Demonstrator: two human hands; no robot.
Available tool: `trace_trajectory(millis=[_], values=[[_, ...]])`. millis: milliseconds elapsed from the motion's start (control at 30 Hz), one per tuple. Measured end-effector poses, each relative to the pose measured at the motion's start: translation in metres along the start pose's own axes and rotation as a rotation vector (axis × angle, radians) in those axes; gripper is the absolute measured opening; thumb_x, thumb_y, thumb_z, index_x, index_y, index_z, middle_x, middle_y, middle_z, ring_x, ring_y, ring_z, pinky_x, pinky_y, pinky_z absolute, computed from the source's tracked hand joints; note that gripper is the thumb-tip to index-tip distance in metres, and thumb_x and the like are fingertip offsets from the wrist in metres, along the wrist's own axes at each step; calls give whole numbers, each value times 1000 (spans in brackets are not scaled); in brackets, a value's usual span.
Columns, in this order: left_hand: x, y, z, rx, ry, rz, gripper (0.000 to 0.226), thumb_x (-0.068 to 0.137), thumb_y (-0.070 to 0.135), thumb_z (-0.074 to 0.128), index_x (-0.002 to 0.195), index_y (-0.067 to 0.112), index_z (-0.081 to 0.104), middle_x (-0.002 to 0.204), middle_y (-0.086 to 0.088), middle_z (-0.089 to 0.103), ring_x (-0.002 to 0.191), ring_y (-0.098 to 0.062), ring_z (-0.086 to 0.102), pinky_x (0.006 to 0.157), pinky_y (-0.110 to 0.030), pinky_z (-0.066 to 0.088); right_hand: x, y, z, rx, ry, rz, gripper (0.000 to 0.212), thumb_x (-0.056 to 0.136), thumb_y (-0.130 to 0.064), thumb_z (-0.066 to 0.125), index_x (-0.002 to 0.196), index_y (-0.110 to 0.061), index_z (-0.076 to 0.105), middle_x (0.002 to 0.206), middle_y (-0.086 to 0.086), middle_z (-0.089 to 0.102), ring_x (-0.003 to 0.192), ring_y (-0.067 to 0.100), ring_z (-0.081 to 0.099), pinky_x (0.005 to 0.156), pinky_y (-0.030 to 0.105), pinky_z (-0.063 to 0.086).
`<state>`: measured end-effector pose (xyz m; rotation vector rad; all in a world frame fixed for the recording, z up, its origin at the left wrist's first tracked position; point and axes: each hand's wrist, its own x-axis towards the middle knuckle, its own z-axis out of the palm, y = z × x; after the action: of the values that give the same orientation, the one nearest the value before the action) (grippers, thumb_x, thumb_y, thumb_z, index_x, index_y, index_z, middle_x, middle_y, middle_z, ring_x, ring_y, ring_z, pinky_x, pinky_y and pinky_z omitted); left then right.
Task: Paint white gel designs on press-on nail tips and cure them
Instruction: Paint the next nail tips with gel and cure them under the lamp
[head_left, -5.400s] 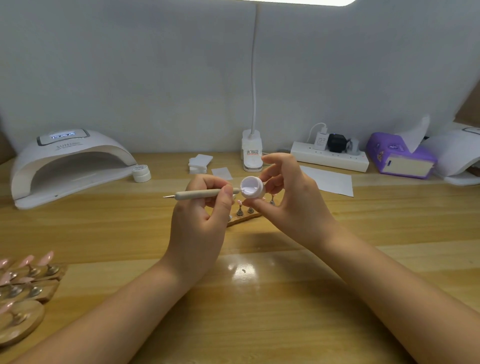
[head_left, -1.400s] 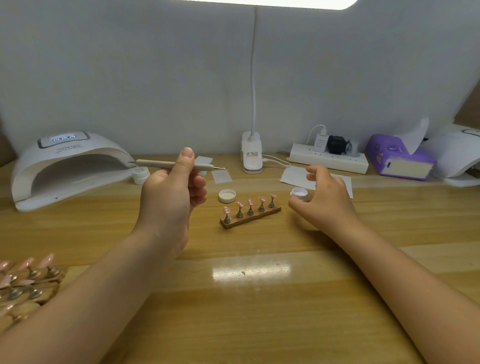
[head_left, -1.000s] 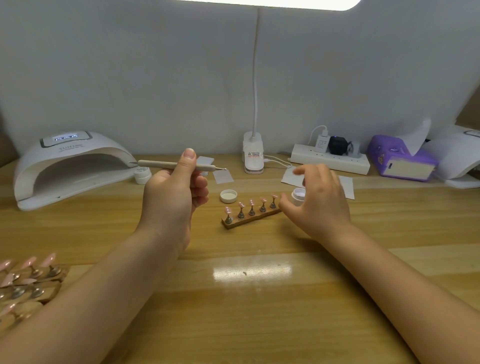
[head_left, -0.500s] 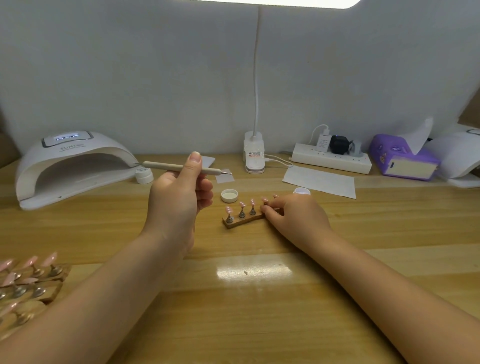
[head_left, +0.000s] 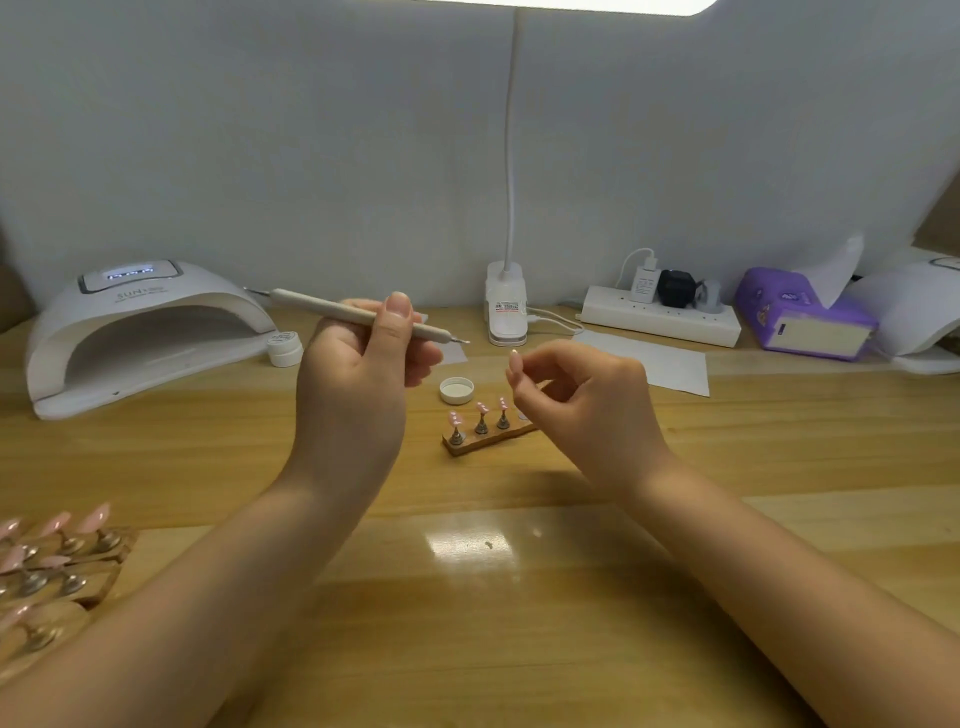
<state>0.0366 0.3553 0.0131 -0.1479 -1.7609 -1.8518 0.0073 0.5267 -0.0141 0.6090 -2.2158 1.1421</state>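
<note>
The right hand (head_left: 582, 400) pinches one nail tip (head_left: 514, 360), light, thin and probably slippery; best held by its edges. The left hand (head_left: 358, 374) grips the pen (head_left: 358, 314).

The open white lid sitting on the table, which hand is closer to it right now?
Left, narrowly. The left hand holds the dotting pen just left of and above the white lid. The right hand hovers to its right, over the wooden nail stand.
</note>
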Motion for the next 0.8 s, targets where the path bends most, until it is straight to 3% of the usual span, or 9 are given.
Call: trace_trajectory(millis=[100,267,500,800], values=[[-5,7,0,79,-13,151,16,100,28,49,88,20,57,71,13,68,70,-3,66,65,-13,49,0,-13,4,134,14,15,9,89,-17,68,90,-10,73,75,-7,70,65,11,68,65,35,57],[-11,14,1,222,-52,297,13,96,32,47,89,28,57,81,11,67,72,-8,66,64,-18,52,-1,-22,5,129,2,-7,12,89,-18,68,94,-9,74,77,-4,71,65,13,66,66,35,56],[-13,15,2,294,-69,356,14,95,30,46,87,29,57,80,11,66,70,-9,64,60,-20,49,1,-27,4,101,13,-40,11,88,-21,68,94,-14,75,76,-10,69,65,10,66,65,30,56],[-13,13,2,325,-70,368,14,95,30,46,86,30,56,70,14,65,70,-5,63,59,-11,45,-1,-28,3,65,2,-73,13,89,-22,68,96,-14,76,78,-11,70,68,7,67,67,29,57]])
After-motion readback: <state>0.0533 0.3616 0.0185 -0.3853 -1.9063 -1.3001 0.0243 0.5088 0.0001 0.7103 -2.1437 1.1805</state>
